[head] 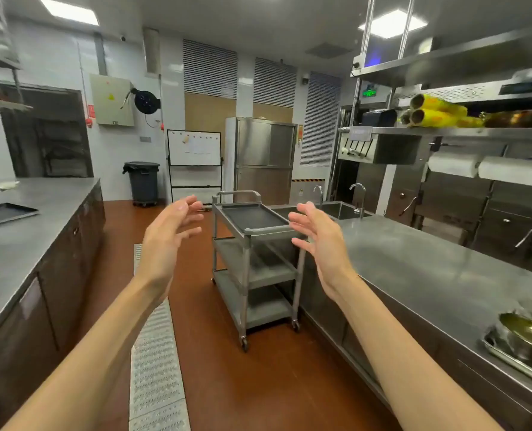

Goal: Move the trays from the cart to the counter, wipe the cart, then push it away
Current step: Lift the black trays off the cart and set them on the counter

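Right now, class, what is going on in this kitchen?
A person stands in the aisle with both arms stretched forward, left hand and right hand open and holding nothing. Ahead, beside the right counter, stands a three-shelf steel cart with one dark tray on its top shelf. Another tray already lies on the left counter. The hands have not yet reached the cart.
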The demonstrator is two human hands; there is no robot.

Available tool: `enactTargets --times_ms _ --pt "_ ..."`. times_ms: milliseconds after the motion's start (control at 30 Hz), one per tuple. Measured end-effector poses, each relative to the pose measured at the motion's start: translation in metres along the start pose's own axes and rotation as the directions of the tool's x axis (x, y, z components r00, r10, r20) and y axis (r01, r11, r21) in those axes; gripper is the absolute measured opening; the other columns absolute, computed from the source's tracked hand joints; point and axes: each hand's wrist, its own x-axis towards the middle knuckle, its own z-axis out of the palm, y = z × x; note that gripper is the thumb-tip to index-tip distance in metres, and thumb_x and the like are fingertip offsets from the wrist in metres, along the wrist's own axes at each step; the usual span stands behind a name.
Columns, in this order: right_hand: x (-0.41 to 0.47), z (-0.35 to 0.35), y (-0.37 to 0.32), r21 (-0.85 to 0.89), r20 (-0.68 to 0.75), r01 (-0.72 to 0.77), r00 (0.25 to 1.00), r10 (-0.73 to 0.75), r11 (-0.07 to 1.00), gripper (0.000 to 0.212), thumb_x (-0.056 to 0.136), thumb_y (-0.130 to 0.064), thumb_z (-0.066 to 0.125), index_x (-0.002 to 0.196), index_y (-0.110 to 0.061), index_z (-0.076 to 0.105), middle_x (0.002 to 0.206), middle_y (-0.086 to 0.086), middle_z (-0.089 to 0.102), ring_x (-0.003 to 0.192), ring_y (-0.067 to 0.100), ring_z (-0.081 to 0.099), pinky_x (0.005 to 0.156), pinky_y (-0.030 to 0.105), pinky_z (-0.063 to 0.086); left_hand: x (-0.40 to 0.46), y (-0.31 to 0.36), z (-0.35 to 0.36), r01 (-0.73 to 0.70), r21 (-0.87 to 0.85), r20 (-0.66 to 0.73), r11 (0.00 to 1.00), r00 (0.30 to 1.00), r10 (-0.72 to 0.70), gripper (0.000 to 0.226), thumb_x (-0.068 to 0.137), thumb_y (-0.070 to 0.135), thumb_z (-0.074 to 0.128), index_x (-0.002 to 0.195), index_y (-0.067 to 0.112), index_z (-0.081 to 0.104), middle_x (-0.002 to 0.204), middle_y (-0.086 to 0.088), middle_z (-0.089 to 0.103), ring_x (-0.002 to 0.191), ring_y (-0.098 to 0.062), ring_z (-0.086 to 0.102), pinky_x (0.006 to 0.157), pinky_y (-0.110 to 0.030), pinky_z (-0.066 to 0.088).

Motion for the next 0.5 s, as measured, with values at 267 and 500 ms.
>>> enactTargets --times_ms 267,500 --pt "0.173 -0.004 0.056 0.049 0.098 -0.057 0.994 0.052 0.997 0.044 0.102 -0.042 0.042 0.135 -0.017 0.055 0.124 -0.001 0.065 0.117 0.014 0.061 0.102 0.038 0.049 0.128 -0.080 0.056 0.016 0.019 -0.097 1.000 0.995 -0.015 0.033 0.103 0.030 0.038 0.127 0.021 0.059 0.123 0.000 0.066 0.113 -0.017 0.063 0.100 -0.040 0.049" --pt "0.322 0.032 0.147 0.063 0.105 -0.081 0.992 0.074 0.995 0.034 0.102 -0.039 0.045 0.126 -0.019 0.060 0.119 -0.002 0.068 0.113 0.014 0.063 0.102 0.040 0.050 0.245 -0.198 0.053 0.032 0.088 -0.129 0.996 0.991 -0.021 0.039 0.096 0.042 0.042 0.125 0.023 0.061 0.125 -0.002 0.066 0.115 -0.019 0.062 0.103 -0.047 0.047"
